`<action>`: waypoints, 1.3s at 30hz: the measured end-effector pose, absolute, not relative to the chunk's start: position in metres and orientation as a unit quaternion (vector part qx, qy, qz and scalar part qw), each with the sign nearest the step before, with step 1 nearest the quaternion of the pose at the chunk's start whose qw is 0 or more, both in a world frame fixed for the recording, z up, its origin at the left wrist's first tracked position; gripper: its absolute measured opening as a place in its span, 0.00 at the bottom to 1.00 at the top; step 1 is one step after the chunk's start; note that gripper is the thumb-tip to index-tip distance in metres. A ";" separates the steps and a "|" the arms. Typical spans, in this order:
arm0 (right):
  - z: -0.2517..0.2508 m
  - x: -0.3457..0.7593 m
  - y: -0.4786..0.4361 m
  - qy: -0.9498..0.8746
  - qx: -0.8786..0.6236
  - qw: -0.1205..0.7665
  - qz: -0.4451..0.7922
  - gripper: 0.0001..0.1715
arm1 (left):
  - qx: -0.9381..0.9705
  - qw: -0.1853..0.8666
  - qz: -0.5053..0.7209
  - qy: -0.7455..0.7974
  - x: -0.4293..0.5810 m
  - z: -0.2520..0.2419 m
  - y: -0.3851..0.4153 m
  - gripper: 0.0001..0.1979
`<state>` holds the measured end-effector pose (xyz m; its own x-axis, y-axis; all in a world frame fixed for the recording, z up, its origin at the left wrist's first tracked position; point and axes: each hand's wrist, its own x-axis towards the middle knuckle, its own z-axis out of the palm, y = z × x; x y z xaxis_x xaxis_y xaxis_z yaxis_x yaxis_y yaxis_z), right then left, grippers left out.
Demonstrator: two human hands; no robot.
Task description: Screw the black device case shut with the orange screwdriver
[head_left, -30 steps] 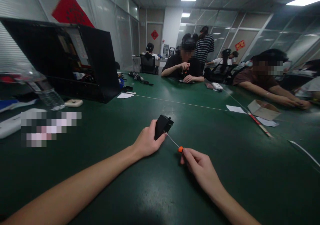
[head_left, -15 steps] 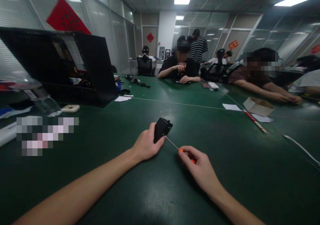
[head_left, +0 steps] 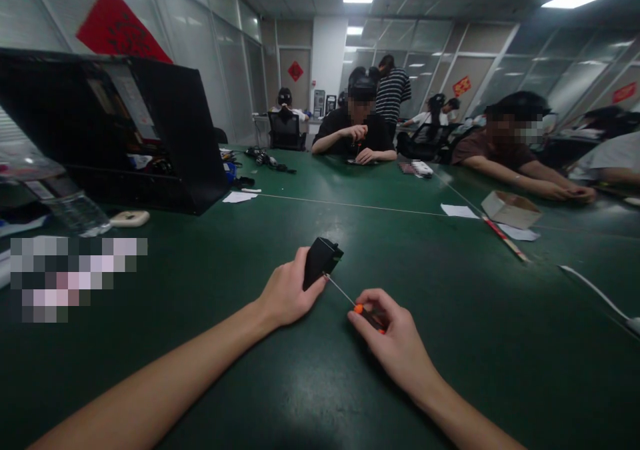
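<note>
My left hand [head_left: 289,290] is wrapped round a small black box-like part [head_left: 320,261], held tilted above the green table [head_left: 240,383]. In my right hand [head_left: 393,327] is a screwdriver [head_left: 359,309] with an orange and black handle and a thin metal shaft. The shaft points up and left, and its tip meets the lower edge of the black part beside my left thumb. My right fingers and thumb are round the handle and partly hide it.
A large black computer case [head_left: 185,137] and a plastic bottle [head_left: 70,197] stand on the left. Farther right lie a small open box [head_left: 510,210], paper [head_left: 459,211] and a white cable [head_left: 595,290]. A person [head_left: 355,130] sits across the table, another [head_left: 520,143] at the right.
The view has shifted slightly. My right fingers have loosened and moved on the screwdriver handle, so more of its black and orange surface shows. My left hand keeps its hold on the black part.
</note>
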<state>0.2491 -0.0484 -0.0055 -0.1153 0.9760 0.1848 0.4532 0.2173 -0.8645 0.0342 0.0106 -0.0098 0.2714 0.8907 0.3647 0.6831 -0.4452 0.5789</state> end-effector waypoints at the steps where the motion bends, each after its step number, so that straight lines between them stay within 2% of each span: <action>1: -0.005 0.249 -0.048 -0.670 -0.535 0.398 0.327 0.11 | 0.782 0.158 0.333 0.503 0.034 -0.009 0.010 0.20; 7: -0.005 0.249 -0.051 -0.685 -0.500 0.379 0.370 0.16 | 0.771 0.163 0.340 0.513 0.034 -0.008 0.009 0.19; 13: -0.003 0.247 -0.054 -0.698 -0.523 0.387 0.298 0.08 | 0.772 0.151 0.336 0.517 0.033 -0.008 0.009 0.19; 20: -0.005 0.249 -0.054 -0.709 -0.494 0.369 0.341 0.15 | 0.768 0.154 0.347 0.516 0.034 -0.007 0.009 0.20; 26: -0.005 0.248 -0.053 -0.725 -0.511 0.365 0.282 0.07 | 0.772 0.163 0.359 0.499 0.031 -0.008 0.010 0.21; 29: -0.005 0.248 -0.052 -0.714 -0.513 0.373 0.298 0.09 | 0.747 0.244 0.397 0.475 0.034 -0.008 0.007 0.21; 34: -0.003 0.250 -0.049 -0.659 -0.524 0.382 0.381 0.21 | 0.610 0.519 0.476 0.363 0.052 -0.016 -0.008 0.26; 37: -0.002 0.251 -0.046 -0.658 -0.501 0.353 0.437 0.26 | 0.580 0.582 0.464 0.331 0.061 -0.020 -0.018 0.27; 39: 0.000 0.250 -0.045 -0.656 -0.487 0.346 0.462 0.24 | 0.583 0.603 0.448 0.310 0.063 -0.020 -0.022 0.27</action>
<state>0.2505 -0.0448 -0.0003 -0.2866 0.9581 0.0044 0.3187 0.0997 -0.9426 0.0629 -0.0220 -0.0200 0.4062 0.9017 0.1482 -0.1788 -0.0807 0.9806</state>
